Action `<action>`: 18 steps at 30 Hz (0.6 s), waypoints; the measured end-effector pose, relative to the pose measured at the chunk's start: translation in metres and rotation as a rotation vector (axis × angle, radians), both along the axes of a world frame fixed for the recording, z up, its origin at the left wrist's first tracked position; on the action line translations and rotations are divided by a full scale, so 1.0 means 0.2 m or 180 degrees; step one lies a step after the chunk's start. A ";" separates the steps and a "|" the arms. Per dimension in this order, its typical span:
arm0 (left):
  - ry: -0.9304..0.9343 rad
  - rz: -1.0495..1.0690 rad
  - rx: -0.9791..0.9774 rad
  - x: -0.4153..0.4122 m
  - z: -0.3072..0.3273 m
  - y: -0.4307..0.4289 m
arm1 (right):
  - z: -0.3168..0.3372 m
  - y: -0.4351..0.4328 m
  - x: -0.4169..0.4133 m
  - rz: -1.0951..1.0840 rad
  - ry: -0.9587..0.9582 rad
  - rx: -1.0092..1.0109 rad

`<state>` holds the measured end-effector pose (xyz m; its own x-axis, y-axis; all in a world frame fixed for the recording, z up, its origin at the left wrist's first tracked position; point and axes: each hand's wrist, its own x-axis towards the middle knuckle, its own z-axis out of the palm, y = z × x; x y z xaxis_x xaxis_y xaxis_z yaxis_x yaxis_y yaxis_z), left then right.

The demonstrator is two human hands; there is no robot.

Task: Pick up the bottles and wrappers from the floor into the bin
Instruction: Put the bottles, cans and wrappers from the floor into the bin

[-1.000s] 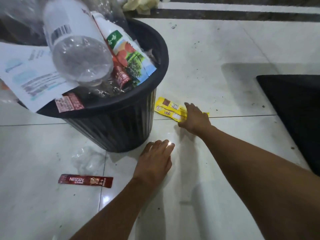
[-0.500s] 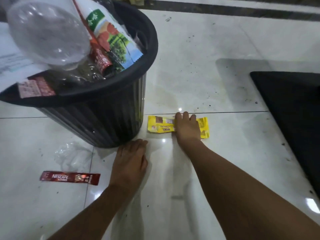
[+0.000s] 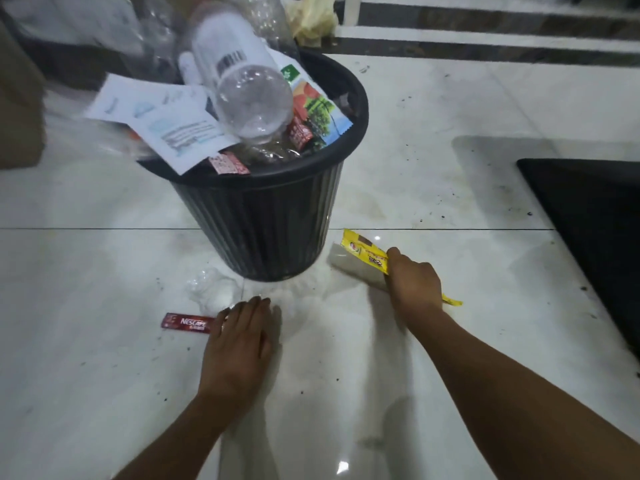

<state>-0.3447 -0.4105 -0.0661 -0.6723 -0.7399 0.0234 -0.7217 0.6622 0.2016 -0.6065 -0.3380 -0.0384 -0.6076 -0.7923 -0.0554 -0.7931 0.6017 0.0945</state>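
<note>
A black ribbed bin [image 3: 270, 230] stands on the white tiled floor, heaped with clear bottles [image 3: 242, 88], papers and wrappers. My right hand [image 3: 414, 285] grips a yellow wrapper [image 3: 363, 252] just right of the bin's base, its left end lifted off the floor. My left hand [image 3: 239, 337] lies flat on the floor in front of the bin, fingers straight, covering the right end of a red Nescafe sachet [image 3: 185, 322]. A crumpled clear plastic wrapper [image 3: 211, 289] lies on the floor just behind the sachet, by the bin's foot.
A black mat [image 3: 595, 230] lies on the floor at the right. A crumpled yellowish cloth or bag [image 3: 311, 19] sits behind the bin. Dark stripes [image 3: 485, 46] cross the floor at the back. More clear plastic is piled at the far left.
My right hand has closed on the yellow wrapper and lifted its left end off the floor. My left hand has slid left onto the end of the red sachet.
</note>
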 end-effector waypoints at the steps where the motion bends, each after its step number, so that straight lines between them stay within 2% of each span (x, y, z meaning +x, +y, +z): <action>1: -0.0090 -0.0033 0.0029 0.03 0.01 -0.02 | 0.02 -0.01 0.04 0.0026 0.0022 -0.0053; 5: -0.0362 -0.0157 0.0222 0.14 0.03 -0.09 | 0.07 -0.04 0.19 0.0018 -0.0094 -0.0329; 9: -0.0648 -0.0303 0.0040 0.22 0.05 -0.14 | 0.09 -0.01 0.29 -0.0256 -0.0088 -0.0614; 18: -0.1081 -0.0324 -0.0048 0.23 0.03 -0.12 | 0.14 0.05 0.37 -0.0132 0.0090 -0.0602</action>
